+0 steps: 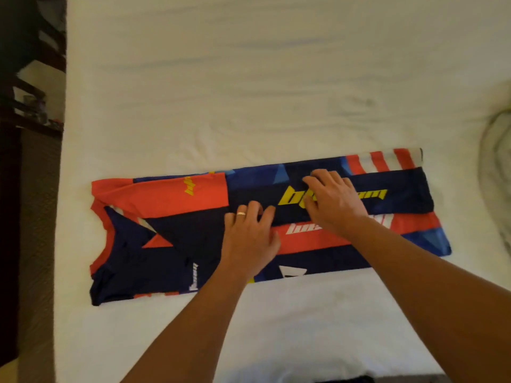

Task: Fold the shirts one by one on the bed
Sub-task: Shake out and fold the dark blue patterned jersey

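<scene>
A navy, red and blue sports shirt with yellow and white lettering lies flat across the white bed, collar to the left, hem to the right. Both its sides are folded in, so it forms a long narrow strip. My left hand rests palm down on the middle of the shirt, a ring on one finger, fingers spread and slightly bent. My right hand lies just to the right of it, palm down over the yellow lettering, fingers pressing the folded-in sleeve. Neither hand grips the cloth.
The bed's left edge runs beside a dark patterned floor and dark furniture. A crumpled pale duvet or pillow bulges at the right edge. A dark item peeks in at the bottom edge.
</scene>
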`<control>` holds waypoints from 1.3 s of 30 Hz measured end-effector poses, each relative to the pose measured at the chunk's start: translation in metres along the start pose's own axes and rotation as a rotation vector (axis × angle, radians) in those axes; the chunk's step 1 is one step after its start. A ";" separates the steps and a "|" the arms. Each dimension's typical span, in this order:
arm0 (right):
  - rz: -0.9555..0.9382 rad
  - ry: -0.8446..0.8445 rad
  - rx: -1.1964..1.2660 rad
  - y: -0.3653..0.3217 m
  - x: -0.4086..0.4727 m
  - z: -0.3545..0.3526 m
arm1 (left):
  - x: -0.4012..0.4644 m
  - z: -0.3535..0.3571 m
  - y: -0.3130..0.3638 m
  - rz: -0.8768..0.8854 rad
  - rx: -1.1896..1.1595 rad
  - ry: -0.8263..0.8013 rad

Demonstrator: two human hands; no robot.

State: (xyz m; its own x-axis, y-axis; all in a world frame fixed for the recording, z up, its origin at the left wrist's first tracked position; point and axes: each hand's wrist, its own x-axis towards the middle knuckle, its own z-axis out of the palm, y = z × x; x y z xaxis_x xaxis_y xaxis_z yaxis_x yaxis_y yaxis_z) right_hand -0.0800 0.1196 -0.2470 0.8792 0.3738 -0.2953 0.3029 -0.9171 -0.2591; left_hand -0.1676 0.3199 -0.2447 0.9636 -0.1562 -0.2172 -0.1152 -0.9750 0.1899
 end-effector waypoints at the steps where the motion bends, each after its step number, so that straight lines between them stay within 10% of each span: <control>1: 0.028 0.001 -0.010 0.018 -0.002 -0.005 | 0.003 0.006 0.017 0.027 -0.006 -0.028; 11: 0.195 0.052 -0.027 0.178 -0.003 -0.043 | 0.045 0.037 0.179 0.168 -0.142 -0.164; 28: 0.405 -0.029 0.218 0.201 0.017 -0.048 | 0.070 0.068 0.278 0.399 -0.135 0.004; 39: 0.480 -0.015 0.697 0.119 0.019 -0.087 | 0.017 0.019 0.228 -0.227 -0.898 0.223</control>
State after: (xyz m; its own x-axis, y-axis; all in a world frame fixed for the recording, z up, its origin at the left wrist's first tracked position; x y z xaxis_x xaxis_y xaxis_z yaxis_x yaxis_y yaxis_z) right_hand 0.0046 0.0049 -0.2033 0.8481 -0.0287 -0.5290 -0.4026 -0.6838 -0.6085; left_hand -0.1822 0.0919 -0.2228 0.9747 0.1463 -0.1692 0.2194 -0.4780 0.8505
